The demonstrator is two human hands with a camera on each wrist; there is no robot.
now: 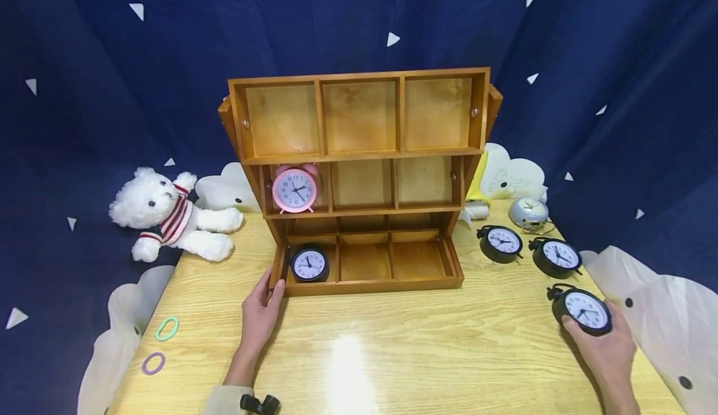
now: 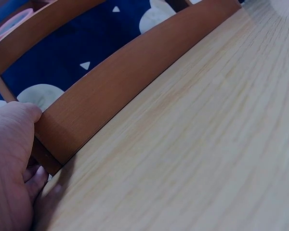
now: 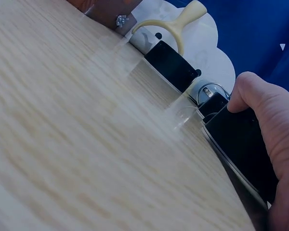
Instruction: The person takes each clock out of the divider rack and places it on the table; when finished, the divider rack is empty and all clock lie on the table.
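Note:
My left hand (image 1: 261, 310) grips the front left corner of a three-tier wooden shelf (image 1: 370, 286), thumb at the front board (image 2: 101, 86) and fingers around the side. My right hand (image 1: 608, 346) holds a black alarm clock (image 1: 586, 311) by its round body, white dial facing up, at the table's right side. In the right wrist view the thumb presses on the black casing (image 3: 241, 139). A black clock (image 1: 309, 264) sits in the bottom left compartment, and a pink twin-bell clock (image 1: 295, 189) stands in the middle tier's left compartment.
Two more black clocks (image 1: 501, 243) (image 1: 556, 257) lie face up right of the shelf, with a silver-grey clock (image 1: 528, 214) behind them. A yellow curved object (image 1: 478, 178) stands beside the shelf. At left are a white teddy bear (image 1: 179, 212), a green ring (image 1: 167, 329) and a purple ring (image 1: 153, 363).

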